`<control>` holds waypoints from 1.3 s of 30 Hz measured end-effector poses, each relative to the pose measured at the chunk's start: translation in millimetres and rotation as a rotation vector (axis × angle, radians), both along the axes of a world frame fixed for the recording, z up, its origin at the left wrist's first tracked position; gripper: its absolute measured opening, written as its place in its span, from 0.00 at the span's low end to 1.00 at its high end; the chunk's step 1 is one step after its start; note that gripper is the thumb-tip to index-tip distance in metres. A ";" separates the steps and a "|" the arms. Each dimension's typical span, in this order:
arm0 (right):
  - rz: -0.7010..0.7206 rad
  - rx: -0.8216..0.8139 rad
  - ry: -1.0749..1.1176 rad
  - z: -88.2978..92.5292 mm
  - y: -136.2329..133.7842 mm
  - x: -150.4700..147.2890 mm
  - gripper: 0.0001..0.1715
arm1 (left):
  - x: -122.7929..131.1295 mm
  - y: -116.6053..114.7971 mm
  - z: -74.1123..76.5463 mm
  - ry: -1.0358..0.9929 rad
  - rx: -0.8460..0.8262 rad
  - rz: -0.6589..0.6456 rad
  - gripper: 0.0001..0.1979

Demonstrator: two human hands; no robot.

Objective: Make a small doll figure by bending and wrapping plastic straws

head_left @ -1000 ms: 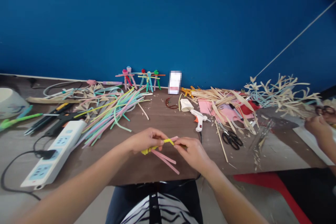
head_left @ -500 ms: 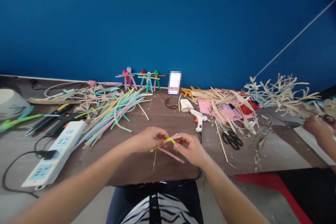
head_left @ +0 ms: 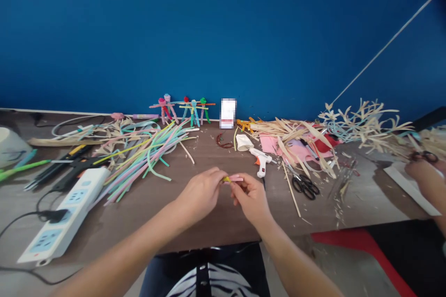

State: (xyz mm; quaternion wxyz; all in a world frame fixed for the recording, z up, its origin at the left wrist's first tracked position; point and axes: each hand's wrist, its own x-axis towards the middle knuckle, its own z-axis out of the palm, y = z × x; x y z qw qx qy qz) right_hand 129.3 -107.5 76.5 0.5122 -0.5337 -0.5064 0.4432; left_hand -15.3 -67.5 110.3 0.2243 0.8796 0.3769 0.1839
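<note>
- The left hand pinches a short yellow piece between thumb and fingertips and is closed tight on it. The right hand is closed the same way on the pink strip. The two grips almost touch.
- The pink strip is held in the air, just above the near part of the table, in front of the person's body.
- For a neat wrap, it seems best to hold close to the joint, so that the yellow piece cannot slip or loosen.
- The pull should probably be gentle, because such thin strips look easy to crease.
- The glue gun and the scissors lie near on the right. The pile of coloured strips lies to the left, apart from the hands.
- Another person's hand works at the far right, well apart.
</note>
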 end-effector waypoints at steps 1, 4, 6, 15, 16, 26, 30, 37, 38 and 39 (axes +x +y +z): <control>-0.009 -0.001 0.010 0.3 -0.5 -1.7 0.08 | 0.8 -1.1 -0.4 -0.025 -0.007 0.002 0.15; -0.021 0.001 0.016 -1.7 -1.9 -6.3 0.08 | 3.1 -3.8 -1.7 -0.045 -0.027 0.027 0.14; -0.031 0.009 0.013 -4.7 -2.6 -8.0 0.08 | 4.1 -5.7 -2.7 -0.012 -0.030 0.069 0.15; 0.050 0.145 -0.292 -1.8 -8.9 3.6 0.13 | 1.9 -5.7 -7.8 0.089 0.048 0.051 0.14; 0.055 0.164 -0.302 0.5 -9.3 5.0 0.14 | 1.4 -4.9 -8.2 0.081 0.054 0.047 0.14; -0.019 0.068 -0.013 4.6 -5.1 12.7 0.08 | 2.3 -5.7 -6.9 0.046 0.064 0.013 0.15; 0.020 -0.018 0.213 3.3 -2.8 13.1 0.05 | 2.8 -6.3 -7.2 0.052 0.072 0.001 0.15; 0.166 -0.105 0.391 5.0 -0.1 15.7 0.08 | 0.9 -8.0 -4.2 0.036 0.112 -0.043 0.15; 0.184 -0.110 0.368 5.9 0.0 16.8 0.08 | 0.4 -8.3 -4.5 0.040 0.119 -0.052 0.15; 0.204 -0.112 0.327 7.3 0.0 18.1 0.09 | -0.1 -8.6 -5.1 0.051 0.127 -0.060 0.14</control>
